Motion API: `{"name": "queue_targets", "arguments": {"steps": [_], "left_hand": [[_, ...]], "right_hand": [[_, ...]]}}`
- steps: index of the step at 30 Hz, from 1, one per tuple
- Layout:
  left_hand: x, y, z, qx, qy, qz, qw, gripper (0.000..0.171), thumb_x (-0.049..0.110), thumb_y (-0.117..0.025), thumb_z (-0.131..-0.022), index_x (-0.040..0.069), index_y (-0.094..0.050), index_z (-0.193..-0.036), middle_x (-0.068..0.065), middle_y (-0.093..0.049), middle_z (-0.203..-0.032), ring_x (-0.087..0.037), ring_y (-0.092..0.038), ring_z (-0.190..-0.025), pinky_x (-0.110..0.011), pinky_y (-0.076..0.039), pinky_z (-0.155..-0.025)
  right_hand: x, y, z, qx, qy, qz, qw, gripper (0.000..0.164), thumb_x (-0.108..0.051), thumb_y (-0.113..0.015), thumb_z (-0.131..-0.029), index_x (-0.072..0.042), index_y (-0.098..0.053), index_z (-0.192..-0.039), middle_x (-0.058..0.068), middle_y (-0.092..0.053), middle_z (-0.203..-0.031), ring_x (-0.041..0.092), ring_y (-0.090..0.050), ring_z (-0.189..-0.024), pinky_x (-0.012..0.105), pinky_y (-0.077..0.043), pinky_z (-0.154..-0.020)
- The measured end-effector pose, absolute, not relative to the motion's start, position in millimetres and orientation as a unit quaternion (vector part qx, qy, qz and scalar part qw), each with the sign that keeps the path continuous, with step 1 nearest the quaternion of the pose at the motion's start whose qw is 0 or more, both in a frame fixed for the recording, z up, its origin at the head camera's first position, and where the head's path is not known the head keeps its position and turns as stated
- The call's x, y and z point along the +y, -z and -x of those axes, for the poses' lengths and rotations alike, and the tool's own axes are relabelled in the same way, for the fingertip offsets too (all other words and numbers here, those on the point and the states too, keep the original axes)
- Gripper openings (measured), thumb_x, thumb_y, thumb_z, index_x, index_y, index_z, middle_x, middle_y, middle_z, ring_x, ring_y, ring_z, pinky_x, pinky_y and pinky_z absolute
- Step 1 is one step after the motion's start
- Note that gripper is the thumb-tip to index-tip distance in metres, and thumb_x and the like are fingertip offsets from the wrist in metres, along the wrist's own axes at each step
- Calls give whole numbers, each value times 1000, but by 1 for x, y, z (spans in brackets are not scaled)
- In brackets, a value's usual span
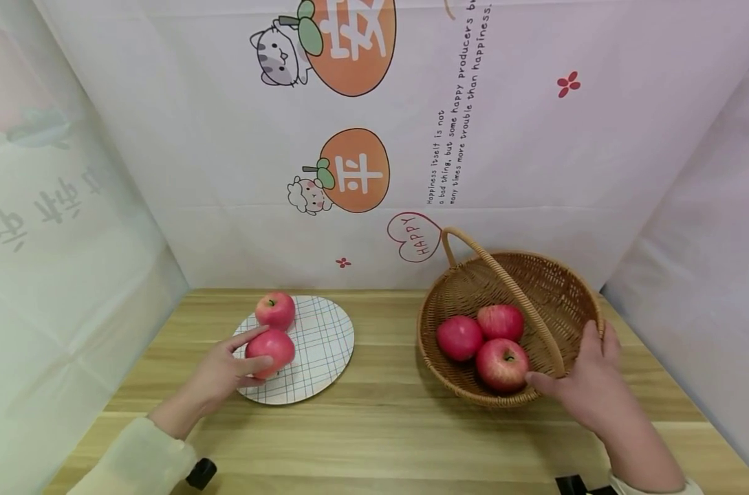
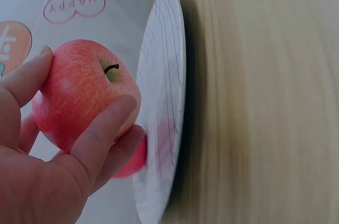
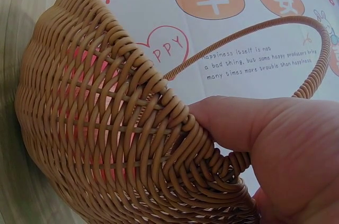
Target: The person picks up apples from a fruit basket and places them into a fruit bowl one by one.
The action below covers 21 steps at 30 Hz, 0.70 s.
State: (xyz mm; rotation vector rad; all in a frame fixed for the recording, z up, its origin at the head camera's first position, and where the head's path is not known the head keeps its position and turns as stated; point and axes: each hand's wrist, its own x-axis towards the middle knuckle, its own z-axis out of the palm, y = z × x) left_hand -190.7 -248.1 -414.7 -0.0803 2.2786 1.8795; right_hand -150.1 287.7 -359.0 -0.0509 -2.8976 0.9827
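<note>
My left hand (image 1: 216, 375) holds a red apple (image 1: 274, 349) with fingers and thumb curled about its sides. In the left wrist view this apple (image 2: 79, 94) hangs close over a round white plate (image 1: 324, 344) with a thin grid pattern, its stem showing. A second apple (image 1: 276, 309) rests on the plate's far left part. To the right, my right hand (image 1: 597, 388) grips the near right rim of a brown wicker basket (image 1: 556, 285), thumb on the inner side. Inside the basket lie three apples, one at left (image 1: 459, 337), one behind (image 1: 501, 321), one in front (image 1: 502, 365).
The basket's arched handle (image 1: 504, 275) rises over the apples. Both plate and basket stand on a wooden table (image 1: 374, 440). A white printed cloth (image 1: 504, 137) hangs behind the table, with more cloth at both sides.
</note>
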Motion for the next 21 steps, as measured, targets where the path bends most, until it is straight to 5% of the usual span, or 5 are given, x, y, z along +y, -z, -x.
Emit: {"name": "queue_targets", "arguments": {"steps": [6,21], "left_hand": [[-267,420,190,778,-622,46,76,80,17,-80,-87,7,-37,-154,-29,-30,-148,-38,-57,-109,-46,-56,-87],[-278,426,203,836,-545,45,35,81,23,-80,-87,9,-38,-154,-26,-28,-153,-43,-41,-122,-38,-58,-81]], "right_hand": [[288,359,150,-947,-319,17,42,133,-42,-81,-83,14,24,-144,35,36,-147,63,13,-134,78,-19,-100],[287,359,149,-946,-321,16,42,133,-41,-81,-84,14,23,-144,35,36,-147,63,14,-134,78,-18,-100]]}}
